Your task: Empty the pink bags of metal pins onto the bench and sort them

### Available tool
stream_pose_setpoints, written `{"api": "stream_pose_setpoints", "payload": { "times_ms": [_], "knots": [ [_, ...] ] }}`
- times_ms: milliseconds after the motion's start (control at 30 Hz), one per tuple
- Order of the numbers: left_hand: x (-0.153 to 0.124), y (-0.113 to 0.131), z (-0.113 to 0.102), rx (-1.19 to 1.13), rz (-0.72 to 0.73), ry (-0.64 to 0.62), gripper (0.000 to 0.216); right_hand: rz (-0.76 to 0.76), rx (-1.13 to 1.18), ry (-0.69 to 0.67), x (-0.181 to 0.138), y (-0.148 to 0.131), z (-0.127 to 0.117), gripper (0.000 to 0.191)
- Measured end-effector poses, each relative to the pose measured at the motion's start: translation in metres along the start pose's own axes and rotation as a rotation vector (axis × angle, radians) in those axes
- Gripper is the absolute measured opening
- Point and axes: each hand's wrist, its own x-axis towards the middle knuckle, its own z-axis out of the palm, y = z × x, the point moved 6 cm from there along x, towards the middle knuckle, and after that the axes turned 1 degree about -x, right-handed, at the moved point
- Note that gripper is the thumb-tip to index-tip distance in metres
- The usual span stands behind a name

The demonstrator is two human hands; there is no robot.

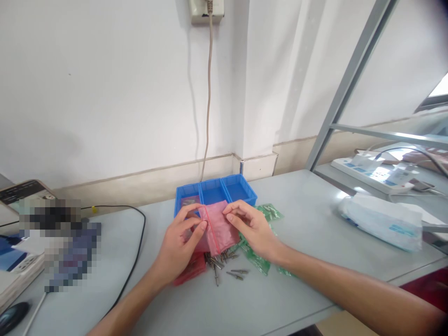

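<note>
A pink zip-lock bag (pixel 222 228) with a red seal strip is held up between both hands over the grey table. My left hand (pixel 180 238) pinches its left edge by the seal. On the other side, my right hand (pixel 252 226) grips the bag's right edge between thumb and fingers. Below it lies a loose pile of metal pop rivets (pixel 217 261), with a few rivets (pixel 235 274) apart from the rest. More red bags (pixel 191 270) lie under my left hand. Green bags (pixel 257 259) with small pieces inside lie beneath and around my right hand.
Three joined blue bins (pixel 240 189) stand behind the hands; the left one has some pieces in it. A white plastic packet (pixel 383 221) lies at right near a metal shelf frame (pixel 346 93). A black cable (pixel 142 233) and mouse (pixel 14 317) are at left.
</note>
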Motion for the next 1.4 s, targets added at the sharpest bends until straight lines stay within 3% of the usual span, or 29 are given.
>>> {"api": "stream_pose_setpoints", "payload": {
  "times_ms": [267, 467, 567, 700, 900, 1233, 1300, 1400],
  "knots": [
    [-0.001, 0.004, -0.004, 0.101, 0.085, 0.013, 0.033, 0.028, 0.086, -0.002, 0.000, -0.002, -0.002, 0.021],
    [-0.012, 0.022, -0.003, 0.258, 0.449, -0.007, 0.026, 0.132, 0.241, -0.016, 0.003, 0.003, -0.001, 0.024],
    [-0.016, 0.023, 0.000, 0.295, 0.505, -0.013, 0.036, 0.193, 0.293, -0.039, 0.004, 0.007, 0.001, 0.029],
    [-0.011, 0.013, 0.002, 0.229, 0.331, 0.015, 0.045, 0.221, 0.366, -0.071, 0.004, 0.009, 0.004, 0.035],
    [-0.006, -0.001, 0.003, 0.021, 0.047, -0.058, 0.041, 0.192, 0.216, -0.076, 0.004, 0.008, 0.003, 0.030],
    [-0.008, -0.011, 0.011, 0.052, -0.061, -0.080, 0.027, 0.090, 0.049, -0.084, 0.002, 0.003, 0.002, 0.031],
    [-0.002, -0.016, 0.003, 0.072, -0.057, -0.040, 0.027, 0.106, 0.040, -0.086, 0.001, 0.004, 0.003, 0.026],
    [0.008, -0.035, -0.020, 0.155, -0.078, 0.134, 0.033, 0.139, 0.037, -0.083, 0.001, 0.004, 0.003, 0.028]
  ]
}}
